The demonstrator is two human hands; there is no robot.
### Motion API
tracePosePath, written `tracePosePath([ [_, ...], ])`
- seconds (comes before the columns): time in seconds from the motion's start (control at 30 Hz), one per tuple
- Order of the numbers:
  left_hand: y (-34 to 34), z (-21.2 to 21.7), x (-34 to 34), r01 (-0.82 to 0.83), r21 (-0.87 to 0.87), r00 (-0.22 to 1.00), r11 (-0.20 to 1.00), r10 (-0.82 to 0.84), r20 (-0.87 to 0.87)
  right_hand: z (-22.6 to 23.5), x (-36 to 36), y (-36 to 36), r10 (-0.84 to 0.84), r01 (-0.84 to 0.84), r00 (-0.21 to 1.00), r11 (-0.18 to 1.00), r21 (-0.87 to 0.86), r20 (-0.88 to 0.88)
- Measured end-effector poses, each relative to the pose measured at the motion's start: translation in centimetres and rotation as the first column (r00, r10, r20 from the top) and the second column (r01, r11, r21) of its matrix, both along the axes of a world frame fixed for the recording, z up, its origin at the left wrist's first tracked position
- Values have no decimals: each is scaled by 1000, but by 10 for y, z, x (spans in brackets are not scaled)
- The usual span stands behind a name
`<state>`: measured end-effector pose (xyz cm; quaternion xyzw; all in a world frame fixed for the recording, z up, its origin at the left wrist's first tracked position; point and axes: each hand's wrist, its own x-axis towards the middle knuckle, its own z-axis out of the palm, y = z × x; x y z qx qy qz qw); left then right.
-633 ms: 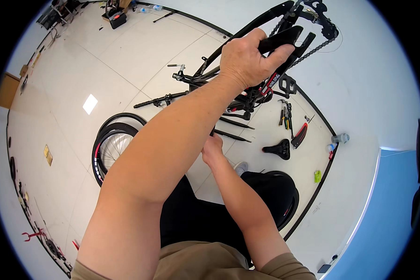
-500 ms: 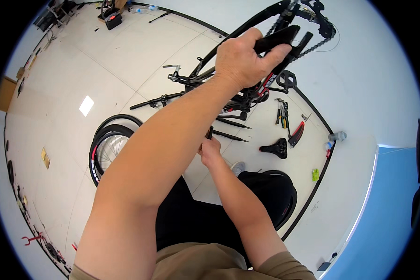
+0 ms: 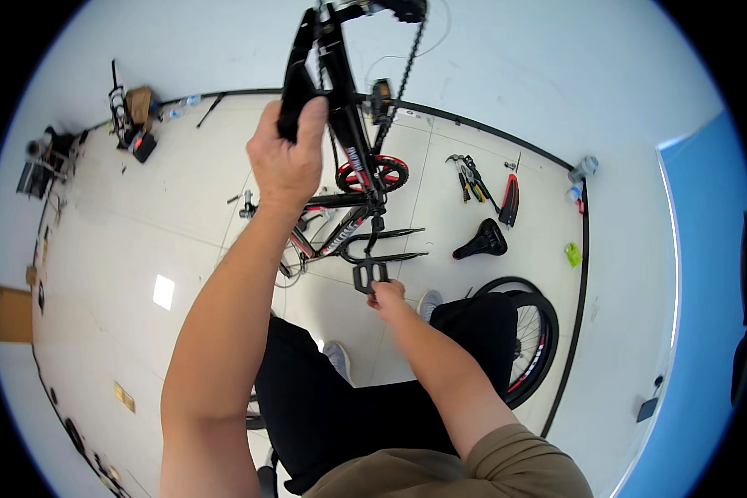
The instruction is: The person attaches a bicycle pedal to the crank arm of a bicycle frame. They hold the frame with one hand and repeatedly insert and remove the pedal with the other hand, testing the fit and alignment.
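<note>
A black bicycle frame (image 3: 346, 104) with no wheels in it stands tilted up in front of me. My left hand (image 3: 289, 162) is closed round a black flat-sided part at its raised end, thumb towards me. From that end a chain (image 3: 408, 75) runs down towards a red and black chainring (image 3: 395, 172). My right hand (image 3: 388, 297) pinches the edge of a black pedal (image 3: 362, 277) at the end of the near crank. Another pedal (image 3: 381, 101) shows on the far side. Beside the near crank, a black fork (image 3: 402, 256) reaches rightward.
On the tiled floor to the right lie hand tools (image 3: 471, 177), a red and black mudguard (image 3: 510, 200) and a black saddle (image 3: 480, 241). A wheel (image 3: 539, 357) lies by my right leg. Along the walls are a green packet (image 3: 573, 254), a bottle (image 3: 584, 168) and a cardboard box (image 3: 139, 104).
My left hand has swung the frame's raised end leftward and more upright. The right hand, partly behind my left forearm before, now shows plainly at the pedal. My view has turned too.
</note>
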<state>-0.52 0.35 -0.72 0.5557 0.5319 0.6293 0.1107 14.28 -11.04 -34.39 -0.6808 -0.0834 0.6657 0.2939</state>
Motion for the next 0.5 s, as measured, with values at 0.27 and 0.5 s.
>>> tracePosePath([
  [0.27, 6, -5, 0, 21, 89, 999, 996, -18, -32, -14, 58, 19, -359, 368, 930, 920, -133, 83],
  [0.5, 3, -5, -4, 11, 90, 998, 996, -6, -65, 0, 88, 32, -614, 619, 785, 775, -124, 82],
])
